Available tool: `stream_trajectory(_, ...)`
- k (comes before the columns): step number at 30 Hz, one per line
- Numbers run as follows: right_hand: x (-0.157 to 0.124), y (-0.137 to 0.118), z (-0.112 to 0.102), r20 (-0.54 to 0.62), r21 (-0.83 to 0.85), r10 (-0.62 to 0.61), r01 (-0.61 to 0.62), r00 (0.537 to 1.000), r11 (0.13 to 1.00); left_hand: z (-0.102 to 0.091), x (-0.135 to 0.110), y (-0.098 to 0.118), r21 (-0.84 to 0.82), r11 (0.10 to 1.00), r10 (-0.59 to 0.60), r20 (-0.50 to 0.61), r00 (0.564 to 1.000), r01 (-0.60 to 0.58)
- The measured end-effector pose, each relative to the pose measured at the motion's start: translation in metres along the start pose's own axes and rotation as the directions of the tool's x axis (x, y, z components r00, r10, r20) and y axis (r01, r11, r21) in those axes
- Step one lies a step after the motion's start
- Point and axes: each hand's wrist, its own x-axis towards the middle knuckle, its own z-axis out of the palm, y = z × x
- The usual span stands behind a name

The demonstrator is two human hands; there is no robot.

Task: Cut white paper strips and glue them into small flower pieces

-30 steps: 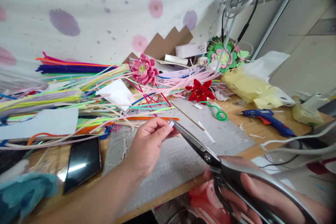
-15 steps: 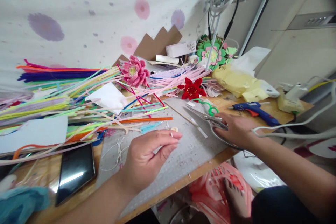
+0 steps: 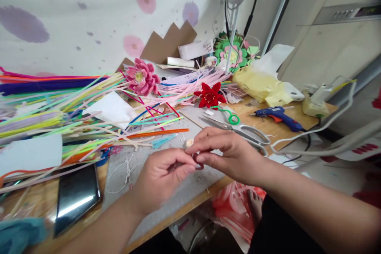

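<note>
Both hands meet over the mat [image 3: 119, 170], near its front edge. Left hand [image 3: 163, 176]: thumb and forefinger pinch a small dark red piece [image 3: 199, 165]; the piece lies between the two hands, partly hidden by fingers. Right hand [image 3: 224, 152]: grip pinches the same piece from the other side, thumb below, fingers above. A cream disc [image 3: 189, 143] shows just behind the fingertips.

Right of the hands: scissors [image 3: 253, 131], blades toward the red flower [image 3: 209, 96], whose green stem [image 3: 233, 119] ends in a coil. Glue gun [image 3: 278, 118] lies further right on the wood surface [image 3: 220, 183].

Containers, at back: white box [image 3: 196, 50], with handwriting on one side, leans by the brown cardboard [image 3: 169, 41]; contents cannot be seen. Yellow bag [image 3: 257, 83], crumpled; contents hidden.

Left: pipe cleaners [image 3: 56, 87] in loose, many-coloured bundles, white paper [image 3: 110, 108] on top. Pink flower [image 3: 143, 77] rests at their right end. Black tablet [image 3: 77, 196] lies nearest the left arm.
</note>
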Motion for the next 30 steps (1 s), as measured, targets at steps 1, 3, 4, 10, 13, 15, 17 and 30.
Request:
stream_trajectory(1,0.003,0.002,0.003,-0.007,-0.011,0.014,-0.014,1.000,1.000,-0.001,0.001,0.000,-0.036,0.999,-0.038,-0.001,0.999,0.038)
stream_trajectory(3,0.011,0.004,0.007,-0.040,-0.076,0.035,-0.038,0.999,0.996,-0.005,0.003,-0.001,-0.143,0.984,-0.104,0.017,0.994,0.106)
stream_trajectory(4,0.015,0.006,0.010,-0.057,-0.116,0.038,-0.045,0.998,0.992,-0.007,0.005,-0.001,-0.208,0.968,-0.134,0.030,0.991,0.137)
stream_trajectory(10,0.038,0.016,0.026,-0.032,-0.134,0.062,-0.065,0.998,0.989,-0.039,0.003,-0.003,-0.317,0.892,-0.324,0.050,0.945,0.323)
stream_trajectory(13,0.047,0.021,0.027,-0.012,-0.071,0.122,-0.122,0.992,0.990,-0.061,0.000,-0.008,-0.245,0.898,-0.394,-0.075,0.916,0.366)
stream_trajectory(15,0.050,0.022,0.024,0.019,-0.084,0.172,-0.170,0.985,0.982,-0.073,0.000,-0.014,-0.292,0.890,-0.421,-0.226,0.879,0.351)
stream_trajectory(17,0.049,0.018,0.019,0.065,-0.136,0.204,-0.194,0.977,0.971,-0.080,0.001,-0.020,-0.350,0.883,-0.434,-0.353,0.829,0.313)
stream_trajectory(30,0.050,0.044,0.006,0.374,-0.492,0.305,-0.092,0.876,0.866,-0.062,-0.001,-0.030,-0.259,0.890,-0.447,-0.339,0.828,0.375)
